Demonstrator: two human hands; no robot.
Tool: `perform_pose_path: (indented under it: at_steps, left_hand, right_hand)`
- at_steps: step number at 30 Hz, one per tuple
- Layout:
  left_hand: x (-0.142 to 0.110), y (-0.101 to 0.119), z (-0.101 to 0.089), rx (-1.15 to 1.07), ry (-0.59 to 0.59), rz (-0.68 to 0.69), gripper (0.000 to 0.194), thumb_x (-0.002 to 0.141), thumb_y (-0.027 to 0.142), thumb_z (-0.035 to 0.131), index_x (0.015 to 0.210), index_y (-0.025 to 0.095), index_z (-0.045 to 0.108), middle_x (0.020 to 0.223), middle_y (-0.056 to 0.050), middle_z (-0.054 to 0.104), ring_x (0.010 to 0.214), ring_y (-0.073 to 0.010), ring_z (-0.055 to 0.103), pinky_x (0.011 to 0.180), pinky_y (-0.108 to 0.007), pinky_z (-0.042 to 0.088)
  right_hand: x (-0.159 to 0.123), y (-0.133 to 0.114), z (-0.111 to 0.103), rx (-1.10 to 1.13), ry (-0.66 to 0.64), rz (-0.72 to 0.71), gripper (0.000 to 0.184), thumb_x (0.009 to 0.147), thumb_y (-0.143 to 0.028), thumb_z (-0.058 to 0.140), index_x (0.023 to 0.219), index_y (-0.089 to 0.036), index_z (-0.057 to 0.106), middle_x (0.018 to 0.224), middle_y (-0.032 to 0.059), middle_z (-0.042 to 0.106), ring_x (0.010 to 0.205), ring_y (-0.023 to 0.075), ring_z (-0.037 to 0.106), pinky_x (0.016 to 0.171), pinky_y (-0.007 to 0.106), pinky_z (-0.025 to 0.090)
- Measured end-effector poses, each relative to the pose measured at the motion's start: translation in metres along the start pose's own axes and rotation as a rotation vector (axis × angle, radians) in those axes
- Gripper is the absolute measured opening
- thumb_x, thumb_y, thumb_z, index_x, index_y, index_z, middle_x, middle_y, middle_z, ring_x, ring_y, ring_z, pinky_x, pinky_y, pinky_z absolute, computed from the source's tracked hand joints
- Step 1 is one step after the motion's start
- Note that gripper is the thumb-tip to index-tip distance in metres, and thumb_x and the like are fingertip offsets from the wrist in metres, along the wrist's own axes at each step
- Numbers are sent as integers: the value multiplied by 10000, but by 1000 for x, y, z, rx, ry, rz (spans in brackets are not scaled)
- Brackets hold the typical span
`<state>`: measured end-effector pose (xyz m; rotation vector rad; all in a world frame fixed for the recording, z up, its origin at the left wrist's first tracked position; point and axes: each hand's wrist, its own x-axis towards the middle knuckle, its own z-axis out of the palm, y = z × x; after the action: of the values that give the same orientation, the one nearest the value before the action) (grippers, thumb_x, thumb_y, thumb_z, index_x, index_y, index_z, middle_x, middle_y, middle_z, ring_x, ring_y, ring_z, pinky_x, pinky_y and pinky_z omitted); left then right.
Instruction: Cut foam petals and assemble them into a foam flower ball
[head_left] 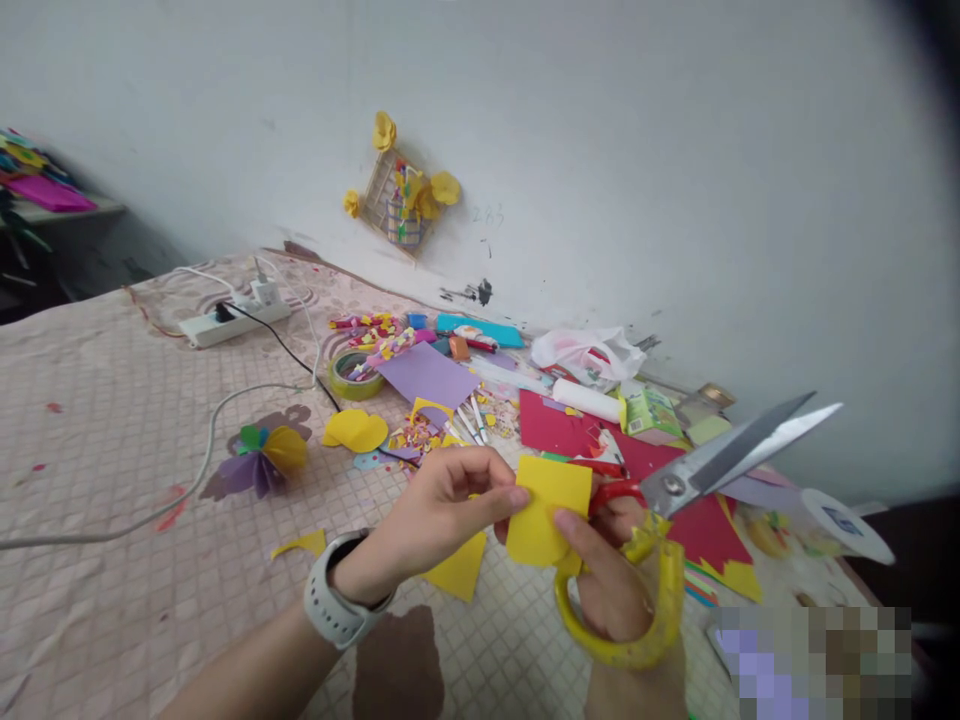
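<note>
Left hand (442, 510) pinching one yellow paper (547, 510) narrowly; right hand (611, 590) closing around one pair of scissors (720, 465).

Paper showing an uneven lower edge, hanging above the sheet (112, 450) between both hands, right hand also touching it; scissors standing wide open beside it. One tape roll (356, 375), one paper flower (262, 462), one power strip (232, 322) lying on the sheet.

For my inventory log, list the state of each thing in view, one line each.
Left hand: pinching the paper.
Right hand: gripping the scissors, thumb on the paper.
Yellow paper: held up between both hands, uncut edges not distinguishable.
Scissors: blades open.
Wristwatch: strapped on the left wrist.
Power strip: plugged with cords.
Plastic bag: crumpled.
</note>
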<state>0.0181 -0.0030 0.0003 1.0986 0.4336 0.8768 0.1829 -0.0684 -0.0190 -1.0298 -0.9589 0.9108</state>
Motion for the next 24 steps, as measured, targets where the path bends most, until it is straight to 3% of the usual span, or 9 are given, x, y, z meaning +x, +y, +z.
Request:
perform_pose_path:
  at_steps: [9,17,24]
  left_hand:
    - [-1,1,1,-43,2,-29,298,728,337,809,662,139,596,550,35,593,505,-59,541,502,-161,411]
    - [0,0,0,-21,-4,-19,280,743,319,798,675,140,593,563,40,594,516,-54,546,511,-156,419]
    - [0,1,-1,-18,-7,-22,299,726,331,814,669,136,595,563,39,599,517,-52,551,516,-154,426]
  right_hand:
    - [0,-5,14,-11,161,60,198,650,-291,850,800,-272,722,778,1,762,670,209,721,565,286,602]
    - [0,-3,13,-6,132,54,172,669,-267,830,746,-267,675,744,7,749,649,234,717,558,323,600]
    - [-2,-3,11,22,65,18,149,733,-215,803,812,-297,707,814,-29,772,702,194,736,616,265,617]
